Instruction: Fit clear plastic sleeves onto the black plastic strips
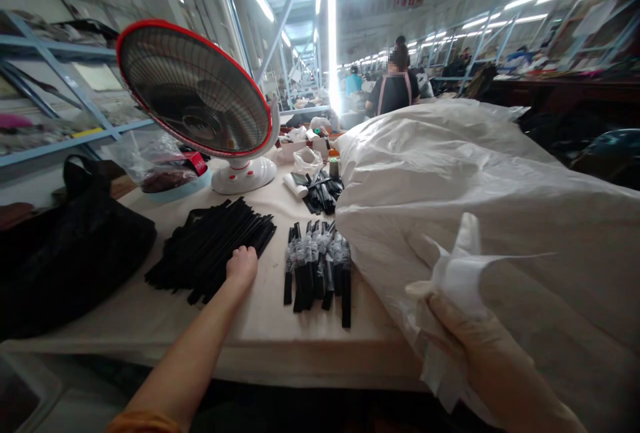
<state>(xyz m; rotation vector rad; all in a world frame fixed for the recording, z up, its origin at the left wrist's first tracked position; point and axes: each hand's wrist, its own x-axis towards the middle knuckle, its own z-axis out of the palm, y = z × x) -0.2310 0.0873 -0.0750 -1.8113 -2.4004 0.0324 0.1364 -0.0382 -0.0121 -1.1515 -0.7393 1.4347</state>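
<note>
My left hand (243,266) rests on the right edge of a pile of long, flat black strips (200,246), its fingers curled closed over the nearest ones. How many strips are in its grip is hidden. On the right, my right hand (463,330) is closed around pieces of thin white sheet (463,273), which stick up and hang down from the fist. Between the hands lies a row of black strip bundles (317,253) wrapped in clear plastic film. Behind that row is a loose heap of shorter black pieces (325,193) beside a white roll (295,186).
A red-rimmed fan heater (195,93) stands at the back of the table (260,326). A large white plastic-covered mound (450,173) fills the right side. At left are a black bag (65,246) and a blue basin (183,188). Another person (393,90) is farther off.
</note>
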